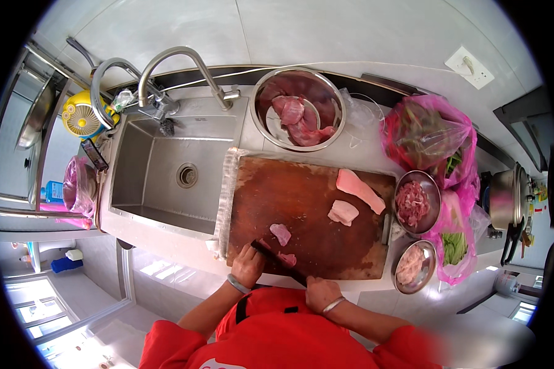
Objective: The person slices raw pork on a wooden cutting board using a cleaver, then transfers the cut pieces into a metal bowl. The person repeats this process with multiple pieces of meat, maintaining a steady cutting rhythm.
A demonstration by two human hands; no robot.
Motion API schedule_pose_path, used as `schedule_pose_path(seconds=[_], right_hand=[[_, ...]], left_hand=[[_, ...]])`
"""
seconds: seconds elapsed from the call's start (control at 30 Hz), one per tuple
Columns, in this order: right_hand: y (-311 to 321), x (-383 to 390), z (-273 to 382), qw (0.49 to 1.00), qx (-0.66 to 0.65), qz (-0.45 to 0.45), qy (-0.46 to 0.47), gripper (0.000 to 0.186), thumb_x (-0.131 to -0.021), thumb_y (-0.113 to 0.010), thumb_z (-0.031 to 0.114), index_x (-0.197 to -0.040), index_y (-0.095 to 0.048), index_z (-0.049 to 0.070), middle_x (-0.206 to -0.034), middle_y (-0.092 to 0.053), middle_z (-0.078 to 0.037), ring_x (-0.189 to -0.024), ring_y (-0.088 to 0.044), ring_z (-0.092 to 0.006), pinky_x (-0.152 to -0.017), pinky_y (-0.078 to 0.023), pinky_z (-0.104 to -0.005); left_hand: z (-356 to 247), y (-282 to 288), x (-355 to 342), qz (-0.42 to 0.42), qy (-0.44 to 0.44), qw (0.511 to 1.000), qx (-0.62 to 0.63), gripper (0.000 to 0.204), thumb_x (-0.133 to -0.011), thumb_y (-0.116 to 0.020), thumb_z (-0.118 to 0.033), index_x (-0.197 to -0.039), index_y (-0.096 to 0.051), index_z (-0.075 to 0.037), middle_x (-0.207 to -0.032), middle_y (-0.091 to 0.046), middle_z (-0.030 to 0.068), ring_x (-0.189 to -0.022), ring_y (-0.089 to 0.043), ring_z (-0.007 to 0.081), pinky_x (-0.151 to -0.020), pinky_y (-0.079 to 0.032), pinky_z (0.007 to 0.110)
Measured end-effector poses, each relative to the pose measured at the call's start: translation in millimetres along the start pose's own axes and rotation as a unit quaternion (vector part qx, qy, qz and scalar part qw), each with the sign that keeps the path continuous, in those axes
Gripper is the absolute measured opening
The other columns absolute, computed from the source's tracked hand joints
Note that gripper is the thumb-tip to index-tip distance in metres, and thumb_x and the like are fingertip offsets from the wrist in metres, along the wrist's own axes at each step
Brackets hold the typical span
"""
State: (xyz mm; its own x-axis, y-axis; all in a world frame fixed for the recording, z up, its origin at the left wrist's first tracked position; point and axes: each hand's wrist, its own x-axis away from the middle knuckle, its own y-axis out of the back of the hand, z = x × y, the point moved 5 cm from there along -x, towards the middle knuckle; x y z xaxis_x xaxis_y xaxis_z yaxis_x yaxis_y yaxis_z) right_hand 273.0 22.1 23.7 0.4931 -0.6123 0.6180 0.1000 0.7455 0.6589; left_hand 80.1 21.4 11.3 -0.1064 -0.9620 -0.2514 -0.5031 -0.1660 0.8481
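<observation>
A brown wooden cutting board [295, 184] lies before me. My right hand [323, 293] is closed round the handle of a dark-bladed knife [283, 264] at the board's near edge. The blade slants up and left toward my left hand [248, 266]. My left fingers are curled down at the blade's far end, and what they press on is hidden. Close against the blade lies a small piece of red meat [287, 259]. Just beyond it rests a pink piece of meat [280, 234]. Farther right are a pale chunk [343, 212] and a long pink strip of meat [360, 190].
A steel sink [160, 166] with a curved faucet [184, 52] is left of the board. Behind it stands a steel bowl [258, 104] of meat. Right are bowls of sliced meat [412, 203] and paler meat [410, 265], beside pink bags of greens [428, 132]. A towel [226, 197] lines the board's left edge.
</observation>
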Motion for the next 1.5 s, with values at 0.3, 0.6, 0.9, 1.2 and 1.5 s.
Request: schedule_pose_path(seconds=[0.3, 0.6, 0.9, 1.2, 1.5], right_hand=[[0, -6, 7, 0.999, -0.017, 0.038, -0.022, 0.019, -0.077, -0.046, 0.011, -0.087, -0.056, -0.001, -0.085, -0.062, -0.023, -0.080, -0.062, -0.0371, -0.072, -0.050, -0.0438], [16, -23, 24, 0.995, -0.026, 0.089, -0.041, 0.021, -0.075, -0.046, 0.010, -0.088, -0.059, -0.002, -0.089, -0.062, -0.024, -0.085, -0.061, -0.0376, -0.075, -0.049, -0.0442], [17, -51, 36, 0.994, -0.031, 0.100, -0.042, 0.022, -0.073, -0.050, 0.013, -0.083, -0.065, 0.000, -0.089, -0.062, -0.026, -0.086, -0.062, -0.0374, -0.077, -0.049, -0.0432], [25, 1, 1, 0.997, -0.009, 0.061, -0.049, 0.021, -0.075, -0.048, 0.011, -0.085, -0.063, 0.001, -0.088, -0.063, -0.023, -0.085, -0.062, -0.0358, -0.076, -0.049, -0.0425], [14, -9, 14, 0.994, -0.018, 0.099, -0.049, 0.021, -0.075, -0.049, 0.010, -0.087, -0.063, 0.000, -0.089, -0.063, -0.023, -0.086, -0.062, -0.0359, -0.076, -0.049, -0.0426]], left_hand=[[1, 5, -5, 0.012, 0.000, 1.000, 0.019, 0.028, -0.069, -0.058, 0.000, -0.096, -0.060, -0.001, -0.094, -0.059, 0.0124, -0.089, -0.058, 0.0299, -0.075, -0.050, 0.034], [10, 3, -5, 0.015, -0.024, 0.999, 0.025, 0.028, -0.070, -0.057, 0.000, -0.097, -0.061, -0.004, -0.091, -0.060, 0.0104, -0.087, -0.058, 0.0286, -0.074, -0.051, 0.034], [12, 1, -4, 0.027, 0.006, 0.999, 0.025, 0.022, -0.071, -0.059, -0.004, -0.093, -0.063, -0.006, -0.088, -0.059, 0.0102, -0.088, -0.058, 0.0274, -0.074, -0.050, 0.034], [9, 4, -4, -0.015, 0.000, 0.999, 0.050, 0.012, -0.070, -0.061, -0.002, -0.082, -0.062, -0.005, -0.088, -0.059, 0.0107, -0.084, -0.059, 0.0275, -0.072, -0.050, 0.033], [10, 0, 1, 0.002, -0.015, 1.000, 0.010, 0.014, -0.070, -0.061, -0.002, -0.084, -0.062, -0.003, -0.088, -0.059, 0.0107, -0.086, -0.058, 0.0282, -0.072, -0.050, 0.034]])
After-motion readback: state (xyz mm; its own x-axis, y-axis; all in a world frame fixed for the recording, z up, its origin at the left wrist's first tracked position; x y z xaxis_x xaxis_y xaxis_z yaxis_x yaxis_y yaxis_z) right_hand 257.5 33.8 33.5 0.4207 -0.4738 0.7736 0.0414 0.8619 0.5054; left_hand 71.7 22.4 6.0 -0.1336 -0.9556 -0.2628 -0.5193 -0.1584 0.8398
